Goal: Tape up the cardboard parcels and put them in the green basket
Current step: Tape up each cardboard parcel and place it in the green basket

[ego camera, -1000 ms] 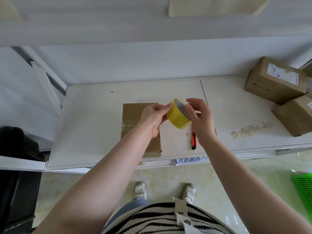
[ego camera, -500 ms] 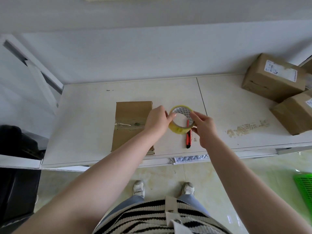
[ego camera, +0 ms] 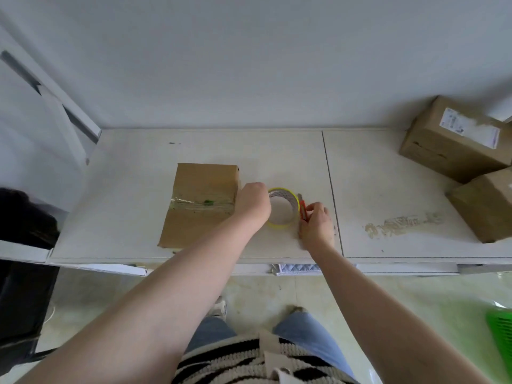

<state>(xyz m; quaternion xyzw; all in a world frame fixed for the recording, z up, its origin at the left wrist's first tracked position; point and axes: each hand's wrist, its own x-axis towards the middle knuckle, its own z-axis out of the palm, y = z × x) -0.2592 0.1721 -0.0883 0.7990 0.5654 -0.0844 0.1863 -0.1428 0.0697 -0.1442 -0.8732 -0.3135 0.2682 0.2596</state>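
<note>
Flat cardboard parcel (ego camera: pixel 201 205): centre-left of the frame, on the white table (ego camera: pixel 374 176), tape strip across its middle. Tape roll (ego camera: pixel 283 207): yellow, lying flat just right of the parcel. Left hand (ego camera: pixel 253 203): fingers curled over the roll's left edge, holding it. Right hand (ego camera: pixel 315 224): fingers pinching the orange utility knife (ego camera: pixel 302 207) beside the roll's right edge. Two more boxes (ego camera: pixel 454 139): upper right, one bearing a label. Green basket (ego camera: pixel 501 328): lower right edge, on the floor.
</note>
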